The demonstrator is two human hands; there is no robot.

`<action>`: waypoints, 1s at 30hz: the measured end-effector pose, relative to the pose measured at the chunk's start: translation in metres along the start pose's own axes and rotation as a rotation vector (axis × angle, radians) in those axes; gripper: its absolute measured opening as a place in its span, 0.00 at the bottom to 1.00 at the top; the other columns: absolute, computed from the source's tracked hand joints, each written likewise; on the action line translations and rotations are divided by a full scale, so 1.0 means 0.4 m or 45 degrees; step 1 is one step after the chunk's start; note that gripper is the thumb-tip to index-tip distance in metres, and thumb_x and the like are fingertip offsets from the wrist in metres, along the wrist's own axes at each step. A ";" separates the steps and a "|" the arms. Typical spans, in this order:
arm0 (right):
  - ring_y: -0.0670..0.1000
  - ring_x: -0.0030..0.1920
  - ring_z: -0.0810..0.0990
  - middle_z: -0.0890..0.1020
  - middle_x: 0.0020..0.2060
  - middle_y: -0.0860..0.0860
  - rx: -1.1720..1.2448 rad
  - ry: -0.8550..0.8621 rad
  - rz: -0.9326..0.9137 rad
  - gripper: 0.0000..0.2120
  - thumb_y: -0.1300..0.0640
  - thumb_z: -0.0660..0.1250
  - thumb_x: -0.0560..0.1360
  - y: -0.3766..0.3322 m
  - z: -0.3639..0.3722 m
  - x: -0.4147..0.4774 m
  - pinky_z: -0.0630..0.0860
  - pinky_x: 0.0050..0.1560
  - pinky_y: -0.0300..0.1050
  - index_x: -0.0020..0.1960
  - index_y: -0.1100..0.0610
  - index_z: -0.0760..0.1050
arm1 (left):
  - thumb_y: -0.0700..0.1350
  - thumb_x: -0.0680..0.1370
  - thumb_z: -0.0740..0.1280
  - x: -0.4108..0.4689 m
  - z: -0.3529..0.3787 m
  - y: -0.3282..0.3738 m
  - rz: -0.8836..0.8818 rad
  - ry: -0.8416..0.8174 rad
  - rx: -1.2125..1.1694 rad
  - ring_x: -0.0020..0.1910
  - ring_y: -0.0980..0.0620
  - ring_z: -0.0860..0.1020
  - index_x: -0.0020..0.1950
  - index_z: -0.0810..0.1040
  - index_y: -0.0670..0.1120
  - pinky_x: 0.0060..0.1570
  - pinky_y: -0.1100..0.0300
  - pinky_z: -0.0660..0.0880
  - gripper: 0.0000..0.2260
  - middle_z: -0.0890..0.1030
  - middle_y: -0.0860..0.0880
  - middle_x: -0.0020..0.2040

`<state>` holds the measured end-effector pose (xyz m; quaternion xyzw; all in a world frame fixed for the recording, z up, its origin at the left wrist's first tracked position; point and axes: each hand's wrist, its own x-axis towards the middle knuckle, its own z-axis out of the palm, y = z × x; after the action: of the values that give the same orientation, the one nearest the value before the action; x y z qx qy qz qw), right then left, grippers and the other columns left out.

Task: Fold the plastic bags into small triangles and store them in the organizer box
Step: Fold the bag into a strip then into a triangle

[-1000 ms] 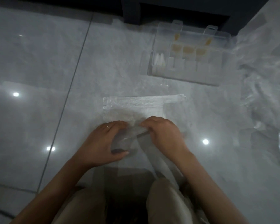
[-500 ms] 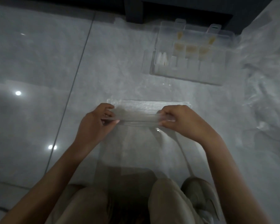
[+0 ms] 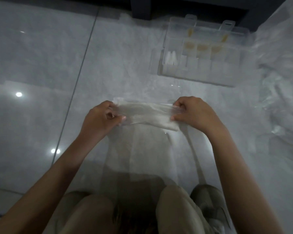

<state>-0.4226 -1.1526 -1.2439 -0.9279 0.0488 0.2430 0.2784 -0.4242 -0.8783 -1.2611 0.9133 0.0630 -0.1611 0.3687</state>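
Note:
A clear plastic bag (image 3: 147, 114) is stretched as a folded band between my two hands, its lower part trailing over the floor toward my knees. My left hand (image 3: 100, 120) pinches the band's left end between thumb and curled fingers. My right hand (image 3: 194, 114) pinches the right end the same way. The clear organizer box (image 3: 201, 75) lies open on the floor beyond my right hand, apart from it. Some of its compartments hold small folded white and yellowish pieces.
A loose heap of clear plastic bags (image 3: 281, 85) covers the floor at the right. Dark furniture (image 3: 176, 7) stands behind the box. The glossy grey tiled floor (image 3: 41, 65) stretches to the left. My knees and a shoe (image 3: 208, 203) are at the bottom.
My hands have moved apart from the bag's middle to its two ends. The fold was carried away from me and pulled taut into a band.

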 end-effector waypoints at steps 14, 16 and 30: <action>0.50 0.47 0.79 0.81 0.41 0.48 0.164 0.158 0.029 0.08 0.48 0.71 0.73 0.016 0.019 0.027 0.73 0.46 0.44 0.46 0.53 0.79 | 0.44 0.71 0.75 -0.025 0.015 -0.005 0.008 0.031 -0.027 0.41 0.52 0.81 0.59 0.75 0.48 0.47 0.52 0.78 0.19 0.83 0.50 0.44; 0.50 0.46 0.80 0.82 0.41 0.49 0.182 0.150 0.005 0.07 0.49 0.71 0.74 0.023 0.021 0.030 0.76 0.46 0.46 0.44 0.53 0.79 | 0.43 0.71 0.75 -0.024 0.012 -0.006 0.010 0.004 -0.034 0.41 0.52 0.82 0.60 0.74 0.47 0.48 0.52 0.78 0.19 0.82 0.50 0.44; 0.47 0.39 0.76 0.78 0.35 0.43 -0.028 0.302 -0.029 0.09 0.45 0.69 0.75 0.023 0.046 0.038 0.67 0.36 0.42 0.44 0.51 0.75 | 0.40 0.70 0.75 -0.032 0.008 -0.012 0.070 -0.033 0.145 0.38 0.57 0.78 0.66 0.69 0.48 0.40 0.58 0.75 0.27 0.78 0.56 0.43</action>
<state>-0.4191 -1.1498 -1.2690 -0.9537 0.0681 0.1290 0.2632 -0.4382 -0.8771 -1.2620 0.9320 0.0237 -0.1660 0.3213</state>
